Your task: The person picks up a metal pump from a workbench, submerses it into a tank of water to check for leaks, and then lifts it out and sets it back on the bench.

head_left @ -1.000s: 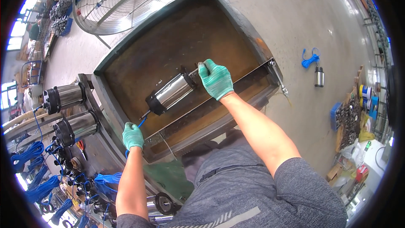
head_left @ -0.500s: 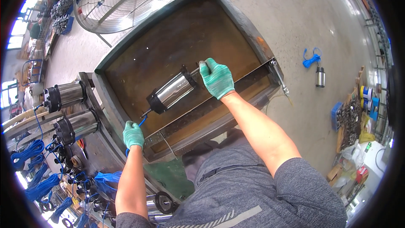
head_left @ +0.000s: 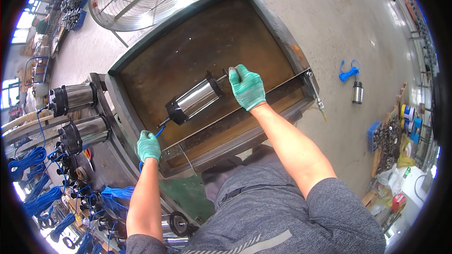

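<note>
The steel cylinder [head_left: 197, 99], capped in black at both ends, is over the larger, far part of the open tank [head_left: 124, 107], its right end pointing away and its left end toward the person. The right hand [head_left: 247, 87] is closed, fingers curled round the outer end of the thin rod [head_left: 222, 79] at the cylinder's right end. The left hand [head_left: 149, 146], also closed, grips the blue cable [head_left: 161, 130] just beside the tank's left wall. The rod probably serves as a handle, bearing weight while the fingers stay off the smooth shell; holding the cable close to the cylinder likely limits its swing and slack.

The tank holds what looks like brownish water [head_left: 188, 47], with a pale speck on it; whether the cylinder touches the liquid, I cannot tell. A dark bar [head_left: 235, 114] crosses the tank, setting off a narrow near strip from the wide far part.

To the left, two similar cylinders, one farther [head_left: 81, 98] and one nearer [head_left: 89, 134], lie sideways on a frame, perhaps so their cables can hang free. On the floor at right, a smaller cylinder [head_left: 358, 95] sits beside its bundled blue cord [head_left: 350, 73]. Farther right is a blue bin [head_left: 375, 135]; its contents are too small to tell.
</note>
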Demonstrator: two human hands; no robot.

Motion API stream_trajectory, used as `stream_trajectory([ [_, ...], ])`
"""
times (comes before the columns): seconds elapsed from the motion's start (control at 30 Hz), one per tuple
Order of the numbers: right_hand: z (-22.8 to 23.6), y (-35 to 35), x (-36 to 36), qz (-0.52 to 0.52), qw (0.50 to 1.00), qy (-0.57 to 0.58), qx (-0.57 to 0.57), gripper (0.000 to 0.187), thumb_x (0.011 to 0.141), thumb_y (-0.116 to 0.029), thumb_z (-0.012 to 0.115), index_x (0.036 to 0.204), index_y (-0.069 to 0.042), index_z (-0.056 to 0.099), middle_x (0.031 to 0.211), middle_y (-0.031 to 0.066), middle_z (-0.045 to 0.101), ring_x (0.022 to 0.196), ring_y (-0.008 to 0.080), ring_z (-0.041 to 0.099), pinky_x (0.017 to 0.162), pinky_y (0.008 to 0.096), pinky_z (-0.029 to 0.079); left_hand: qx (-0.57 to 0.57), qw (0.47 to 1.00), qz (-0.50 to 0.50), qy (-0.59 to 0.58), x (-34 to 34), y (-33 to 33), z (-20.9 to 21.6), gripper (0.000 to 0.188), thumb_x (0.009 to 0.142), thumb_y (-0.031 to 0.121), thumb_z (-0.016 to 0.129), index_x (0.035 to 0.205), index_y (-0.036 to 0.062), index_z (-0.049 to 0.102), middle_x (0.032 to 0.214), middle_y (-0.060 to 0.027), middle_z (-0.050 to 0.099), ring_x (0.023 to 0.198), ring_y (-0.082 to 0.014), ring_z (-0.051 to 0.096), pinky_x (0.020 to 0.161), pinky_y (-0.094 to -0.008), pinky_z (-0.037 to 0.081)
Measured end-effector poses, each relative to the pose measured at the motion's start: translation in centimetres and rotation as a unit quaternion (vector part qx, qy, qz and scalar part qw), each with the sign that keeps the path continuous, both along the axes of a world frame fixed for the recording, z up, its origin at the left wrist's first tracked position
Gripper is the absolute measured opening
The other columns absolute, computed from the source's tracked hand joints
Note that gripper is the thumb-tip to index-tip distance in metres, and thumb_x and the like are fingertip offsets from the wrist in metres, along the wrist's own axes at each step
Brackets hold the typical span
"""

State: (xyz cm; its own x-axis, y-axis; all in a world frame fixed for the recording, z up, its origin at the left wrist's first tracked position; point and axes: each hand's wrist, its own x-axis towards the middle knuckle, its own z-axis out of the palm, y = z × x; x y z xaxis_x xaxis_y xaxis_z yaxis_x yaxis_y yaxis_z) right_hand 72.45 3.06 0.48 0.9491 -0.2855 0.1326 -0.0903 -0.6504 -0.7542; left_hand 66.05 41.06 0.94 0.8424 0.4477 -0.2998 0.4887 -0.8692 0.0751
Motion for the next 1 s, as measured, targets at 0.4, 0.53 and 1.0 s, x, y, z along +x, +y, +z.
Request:
stream_trajectory([
  [0.4, 0.06, 0.00, 0.01, 0.002, 1.000, 0.006, 0.002, 0.031, 0.102, -0.033, 0.056, 0.085, -0.008, 0.061, 0.070, 0.0206, 0.065, 0.068, 0.0438, 0.064, 0.060, 0.0507, 0.052, 0.003, 1.000, 0.003, 0.009, 0.14, -0.47, 0.54, 0.021, 0.095, 0.026, 0.054, 0.104, 0.0110, 0.067, 0.095, -0.0235, 0.072, 0.092, -0.0459, 0.068, 0.081, -0.0535, 0.053],
  [0.53, 0.02, -0.02, 0.05, 0.003, 1.000, 0.006, 0.005, 0.031, 0.102, -0.033, 0.056, 0.085, -0.008, 0.061, 0.070, 0.0207, 0.064, 0.069, 0.0441, 0.064, 0.060, 0.0510, 0.051, 0.006, 1.000, 0.006, 0.013, 0.14, -0.31, 0.35, 0.022, 0.095, 0.026, 0.054, 0.104, 0.0112, 0.067, 0.095, -0.0235, 0.072, 0.092, -0.0458, 0.068, 0.081, -0.0539, 0.052],
  [1.0, -0.09, 0.04, -0.02, -0.001, 1.000, 0.010, 0.028, 0.033, 0.103, -0.034, 0.055, 0.084, -0.008, 0.060, 0.068, 0.0208, 0.063, 0.069, 0.0453, 0.063, 0.058, 0.0514, 0.049, 0.000, 1.000, 0.010, 0.007, 0.11, -0.37, 0.37, 0.022, 0.095, 0.026, 0.053, 0.104, 0.0120, 0.067, 0.095, -0.0241, 0.071, 0.092, -0.0463, 0.068, 0.080, -0.0544, 0.052],
])
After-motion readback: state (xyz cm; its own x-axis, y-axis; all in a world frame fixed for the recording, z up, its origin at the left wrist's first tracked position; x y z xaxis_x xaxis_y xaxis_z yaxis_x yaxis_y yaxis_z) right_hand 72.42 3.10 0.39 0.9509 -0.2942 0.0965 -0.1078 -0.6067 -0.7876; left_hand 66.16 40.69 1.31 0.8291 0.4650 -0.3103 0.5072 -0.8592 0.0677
